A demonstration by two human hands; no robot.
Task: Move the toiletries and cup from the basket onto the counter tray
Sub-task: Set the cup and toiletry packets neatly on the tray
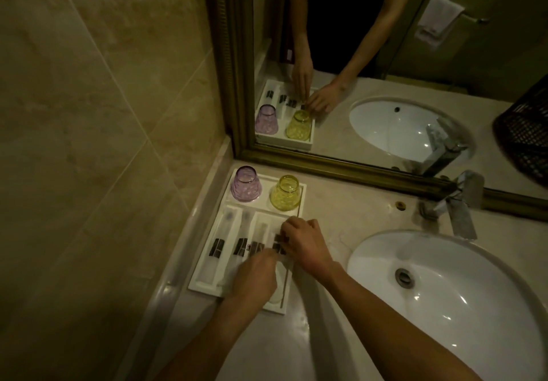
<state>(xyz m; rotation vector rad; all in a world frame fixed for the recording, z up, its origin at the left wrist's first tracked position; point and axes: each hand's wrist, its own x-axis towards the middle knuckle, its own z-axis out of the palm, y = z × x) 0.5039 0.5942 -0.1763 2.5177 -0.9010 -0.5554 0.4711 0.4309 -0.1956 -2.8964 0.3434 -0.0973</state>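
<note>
A white tray point(207, 284) lies on the counter in the corner by the wall. At its far end stand two upturned cups, a purple cup point(245, 184) and a yellow cup point(286, 193). Several clear toiletry packets with dark labels lie lengthwise in the tray, such as one packet point(218, 242) at the left and another point(240, 244) beside it. My left hand point(257, 273) and my right hand point(305, 242) meet over the tray's right side, both pinching a small packet point(278, 247). The basket shows only as a dark mesh reflection point(525, 140) in the mirror.
A white sink point(453, 291) with a chrome faucet point(456, 202) fills the counter's right side. A gold-framed mirror point(385, 54) runs along the back. A tiled wall point(89, 113) closes the left side. Bare counter point(341, 202) lies between tray and faucet.
</note>
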